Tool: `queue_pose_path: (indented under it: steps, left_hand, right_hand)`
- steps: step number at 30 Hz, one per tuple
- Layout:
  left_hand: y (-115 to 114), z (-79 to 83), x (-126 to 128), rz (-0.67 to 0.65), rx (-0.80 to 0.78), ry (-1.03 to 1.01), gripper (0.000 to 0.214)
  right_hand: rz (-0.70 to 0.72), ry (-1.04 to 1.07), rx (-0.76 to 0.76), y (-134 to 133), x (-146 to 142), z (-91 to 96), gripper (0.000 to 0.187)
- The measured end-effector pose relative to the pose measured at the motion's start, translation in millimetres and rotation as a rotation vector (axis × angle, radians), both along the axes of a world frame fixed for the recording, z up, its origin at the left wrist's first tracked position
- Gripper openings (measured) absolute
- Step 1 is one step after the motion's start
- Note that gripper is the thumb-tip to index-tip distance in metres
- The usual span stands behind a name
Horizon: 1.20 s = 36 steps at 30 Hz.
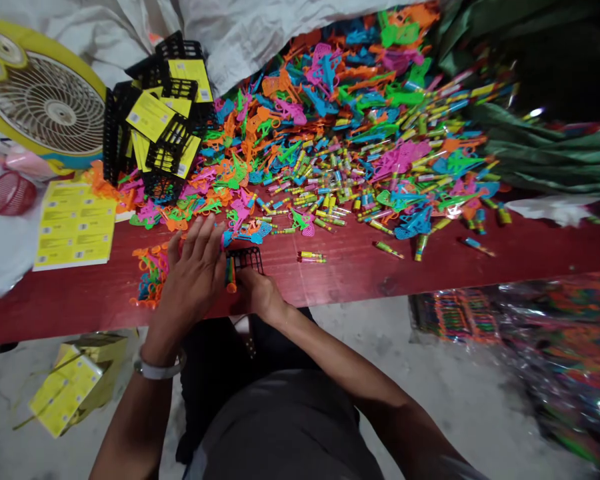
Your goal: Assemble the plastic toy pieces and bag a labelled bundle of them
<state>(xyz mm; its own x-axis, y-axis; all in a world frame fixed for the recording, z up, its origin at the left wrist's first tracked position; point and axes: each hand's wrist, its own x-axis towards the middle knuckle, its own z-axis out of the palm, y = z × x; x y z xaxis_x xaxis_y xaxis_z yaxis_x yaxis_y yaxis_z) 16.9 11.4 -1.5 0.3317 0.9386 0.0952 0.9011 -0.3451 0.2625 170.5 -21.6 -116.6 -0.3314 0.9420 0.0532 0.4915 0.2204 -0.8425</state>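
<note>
- Far left: red mesh basket (pixel 9 193) beside a yellow-framed fan (pixel 60 113).
- Printed yellow label sheets (pixel 75 230), stacked flat on the red worktop (pixel 350 267); on the floor below, a bundle of similar yellow sheets (pixel 65 390).
- Heap of black plastic racks (pixel 173 143), yellow cards among them, close by the fan.
- Row of small coloured plastic pieces (pixel 153 277), packed side by side on the worktop, running up to the left hand.
- Left hand (pixel 195 260): palm down, fingers straight and close together, over the end of that row; from here I can't tell whether it grips anything underneath. Pale wristband (pixel 163 371) on this arm.
- Black grid tray (pixel 253 259): between the two hands, near the worktop's front edge, a few coloured pieces at its left end.
- Right hand (pixel 265 295): pinching the tray's near edge, some fingers hidden.
- Behind: big pile of bright plastic toys (pixel 325 107), small capped tubes (pixel 330 167) mixed in, some strayed forward.
- Far right: green sheeting (pixel 550 150); on the floor, clear-bagged coloured goods (pixel 555 360).
</note>
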Motion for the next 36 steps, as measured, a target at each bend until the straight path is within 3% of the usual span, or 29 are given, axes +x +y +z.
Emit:
queue_pose_path:
  steps: [17, 24, 36]
  left_hand:
    - [-1.3, -4.9, -4.2, -0.018, 0.012, -0.058, 0.054]
    - [-1.7, -6.9, -4.0, -0.011, 0.018, -0.055, 0.055]
    - [-4.6, -6.8, -1.7, -0.012, 0.017, -0.051, 0.056]
  right_hand:
    - [0.043, 0.067, 0.002, 8.1, 4.2, -5.6, 0.012]
    - [0.012, 0.162, 0.125, 3.0, 2.4, -15.9, 0.012]
    - [0.018, 0.157, 0.137, 1.4, 4.7, -16.5, 0.019]
